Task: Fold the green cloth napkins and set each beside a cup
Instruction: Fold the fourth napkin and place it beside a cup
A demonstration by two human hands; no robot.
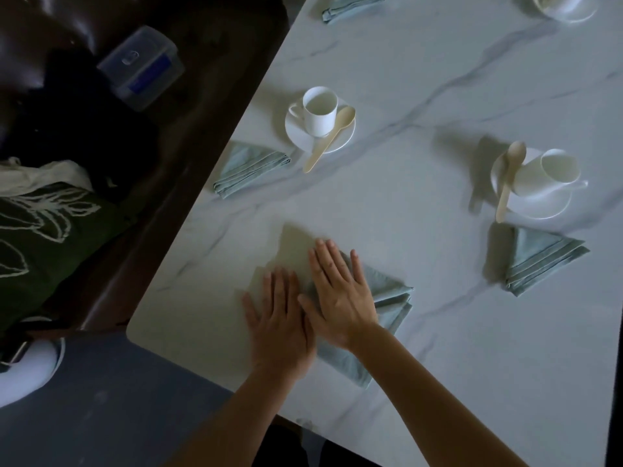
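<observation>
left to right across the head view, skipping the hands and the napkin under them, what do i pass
clear plastic box → folded napkin → first cup → second cup

Table [438, 96] looked smooth, marble-veined. Napkin [387, 291] on table was matt green cloth. Cup [320, 111] on table was glossy white ceramic, spoon [345, 116] pale wood.

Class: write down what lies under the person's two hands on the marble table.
A folded green napkin: its layered corner shows beside the right hand, another part near the wrist of the left hand. The flat palms cover its middle.
</observation>
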